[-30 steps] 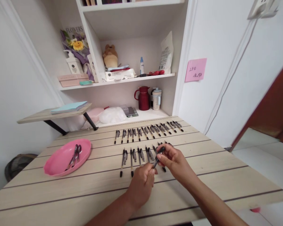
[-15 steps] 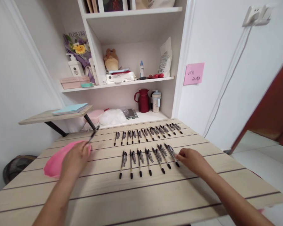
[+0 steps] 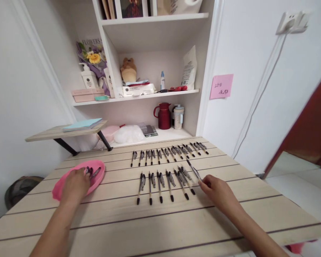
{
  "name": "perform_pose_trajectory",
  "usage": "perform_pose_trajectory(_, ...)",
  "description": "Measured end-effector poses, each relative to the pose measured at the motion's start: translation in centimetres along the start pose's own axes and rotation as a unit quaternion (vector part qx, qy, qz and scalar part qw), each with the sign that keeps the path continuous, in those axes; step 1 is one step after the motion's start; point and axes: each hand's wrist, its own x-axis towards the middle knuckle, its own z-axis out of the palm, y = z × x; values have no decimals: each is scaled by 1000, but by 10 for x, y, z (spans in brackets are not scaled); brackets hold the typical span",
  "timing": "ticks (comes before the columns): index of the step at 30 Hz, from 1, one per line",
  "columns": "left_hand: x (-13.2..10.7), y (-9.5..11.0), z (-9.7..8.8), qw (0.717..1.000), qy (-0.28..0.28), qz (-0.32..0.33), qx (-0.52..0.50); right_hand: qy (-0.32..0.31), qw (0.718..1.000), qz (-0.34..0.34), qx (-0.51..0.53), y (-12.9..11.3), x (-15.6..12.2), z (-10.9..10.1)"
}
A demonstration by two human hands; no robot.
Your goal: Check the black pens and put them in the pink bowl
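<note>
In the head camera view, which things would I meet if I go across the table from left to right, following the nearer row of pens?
Pink tray → nearer row of pens → right hand, with one pen at its fingers.

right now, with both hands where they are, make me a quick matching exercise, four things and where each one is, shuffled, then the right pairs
Things:
1. right hand
2. red jug
3. left hand
4. pink note

Places:
a. over the pink tray
b. stuck to the white wall
c. at the right end of the nearer row of pens
d. beside the pale cup on the lowest shelf level

Right pairs: 1-c, 2-d, 3-a, 4-b
</note>
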Motion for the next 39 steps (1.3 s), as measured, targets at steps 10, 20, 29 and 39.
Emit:
perform_pose_trajectory(10, -117, 157, 105, 743, -412, -130, -512, -85, 958, -127, 244, -75, -58, 34)
perform_pose_trajectory(20, -128, 151, 133, 683, -492, -158, -516, 46, 995, 11, -93, 10, 23, 9)
perform_pose_trajectory(29, -136, 142, 139, 732, -500, -51, -459, 42, 998, 27, -45, 22, 19, 14)
perform_pose_trajectory(39, -138, 144, 137, 745, -503, -24, -438, -36, 857, 32, 513, -50, -12, -10)
